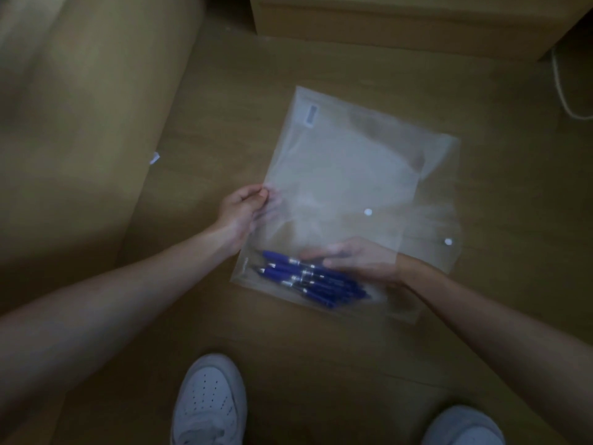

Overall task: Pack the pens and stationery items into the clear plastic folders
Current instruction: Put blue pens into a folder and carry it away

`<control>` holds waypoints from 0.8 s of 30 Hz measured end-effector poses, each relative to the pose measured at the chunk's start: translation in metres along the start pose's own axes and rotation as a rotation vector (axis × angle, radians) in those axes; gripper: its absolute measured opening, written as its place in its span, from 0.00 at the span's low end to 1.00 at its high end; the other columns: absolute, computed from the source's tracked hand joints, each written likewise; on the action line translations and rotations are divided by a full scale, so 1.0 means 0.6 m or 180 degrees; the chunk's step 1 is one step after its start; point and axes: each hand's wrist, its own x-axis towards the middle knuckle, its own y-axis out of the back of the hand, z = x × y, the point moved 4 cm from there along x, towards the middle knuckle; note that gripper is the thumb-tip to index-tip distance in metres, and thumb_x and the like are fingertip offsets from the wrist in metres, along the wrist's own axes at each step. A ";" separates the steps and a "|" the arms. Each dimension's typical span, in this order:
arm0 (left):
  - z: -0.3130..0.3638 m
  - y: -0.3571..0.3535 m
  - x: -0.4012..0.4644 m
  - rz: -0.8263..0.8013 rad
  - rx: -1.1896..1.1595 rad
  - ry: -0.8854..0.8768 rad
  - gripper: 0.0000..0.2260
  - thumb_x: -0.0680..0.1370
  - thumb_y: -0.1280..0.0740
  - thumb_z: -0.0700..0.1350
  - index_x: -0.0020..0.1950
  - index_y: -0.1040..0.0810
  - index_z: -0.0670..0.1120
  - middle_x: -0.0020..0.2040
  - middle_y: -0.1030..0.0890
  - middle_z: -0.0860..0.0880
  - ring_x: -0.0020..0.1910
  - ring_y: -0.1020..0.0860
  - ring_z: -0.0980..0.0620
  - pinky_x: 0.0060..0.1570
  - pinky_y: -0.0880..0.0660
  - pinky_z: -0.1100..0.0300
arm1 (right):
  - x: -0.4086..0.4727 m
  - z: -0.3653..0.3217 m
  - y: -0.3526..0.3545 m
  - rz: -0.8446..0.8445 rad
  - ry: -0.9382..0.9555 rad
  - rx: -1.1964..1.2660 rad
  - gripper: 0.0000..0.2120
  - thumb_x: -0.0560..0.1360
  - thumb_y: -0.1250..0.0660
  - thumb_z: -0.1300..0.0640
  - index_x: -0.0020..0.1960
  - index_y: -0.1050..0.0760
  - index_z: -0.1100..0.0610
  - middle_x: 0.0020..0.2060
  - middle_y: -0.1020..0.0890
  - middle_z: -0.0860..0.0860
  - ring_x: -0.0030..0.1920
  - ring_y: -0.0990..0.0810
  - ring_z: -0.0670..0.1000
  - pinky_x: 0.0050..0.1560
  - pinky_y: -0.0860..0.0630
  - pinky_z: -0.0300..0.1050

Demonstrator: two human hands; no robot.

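A clear plastic folder (pixel 340 175) with a white snap button lies on the wooden floor, its near part lifted. My left hand (pixel 242 208) pinches its left edge. Another clear folder (pixel 430 229) with its own snap lies under it, sticking out to the right. Several blue pens (pixel 316 281) lie bunched inside a folder at its near end. My right hand (pixel 356 260) reaches inside the folder, seen through the plastic, fingers stretched flat toward the pens' clips and touching them.
A light wooden cabinet (pixel 417 24) stands at the back. A white cable (pixel 564 94) curls at the right edge. My two white shoes (pixel 208 403) stand at the bottom. A small white scrap (pixel 154 158) lies to the left.
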 end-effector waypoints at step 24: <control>0.036 -0.005 -0.005 0.0487 0.2976 -0.1376 0.25 0.78 0.35 0.37 0.73 0.36 0.43 0.67 0.33 0.41 0.63 0.29 0.45 0.66 0.36 0.59 | -0.135 0.066 0.112 0.2814 0.0255 0.1539 0.14 0.75 0.40 0.74 0.58 0.25 0.64 0.36 0.15 0.48 0.38 0.17 0.42 0.42 0.22 0.32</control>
